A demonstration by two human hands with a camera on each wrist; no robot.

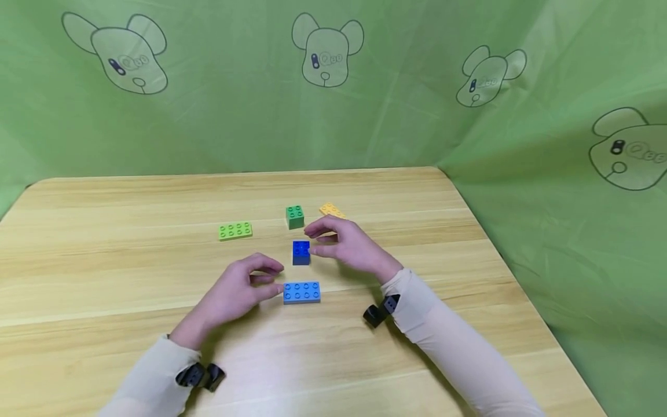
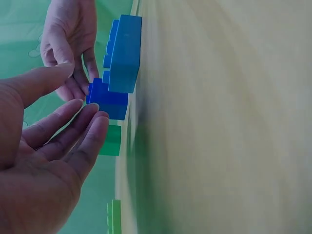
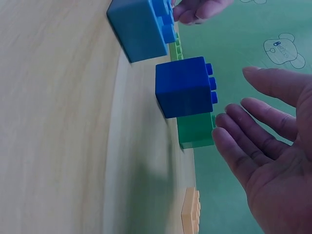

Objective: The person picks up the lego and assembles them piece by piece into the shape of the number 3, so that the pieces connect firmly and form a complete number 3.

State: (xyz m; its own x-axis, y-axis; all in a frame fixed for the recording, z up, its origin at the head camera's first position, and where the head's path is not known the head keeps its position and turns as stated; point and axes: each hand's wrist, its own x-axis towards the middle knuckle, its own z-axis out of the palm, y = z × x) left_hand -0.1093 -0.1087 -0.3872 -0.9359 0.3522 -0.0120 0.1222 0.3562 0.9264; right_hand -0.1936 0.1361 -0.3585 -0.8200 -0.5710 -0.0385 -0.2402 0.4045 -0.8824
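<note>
A light blue toy brick (image 1: pixel 301 293) with two rows of studs lies on the wooden table, nearest the person. Behind it sits a smaller dark blue brick (image 1: pixel 301 253), and farther back a green brick (image 1: pixel 294 218). My left hand (image 1: pixel 244 289) hovers left of the light blue brick, fingers loosely bent with nothing between them. On the other side my right hand (image 1: pixel 348 244) is held beside the dark blue brick, thumb and fingers apart. In the right wrist view a gap shows between the right hand (image 3: pixel 273 136) and the dark blue brick (image 3: pixel 185 87).
A flat lime green brick (image 1: pixel 235 231) lies to the left. At the back right, partly behind the right hand, is a flat yellow-orange brick (image 1: pixel 332 210). Green cloth (image 1: pixel 234 127) with mouse-like drawings hangs behind the table (image 1: pixel 130 243) and along its right side.
</note>
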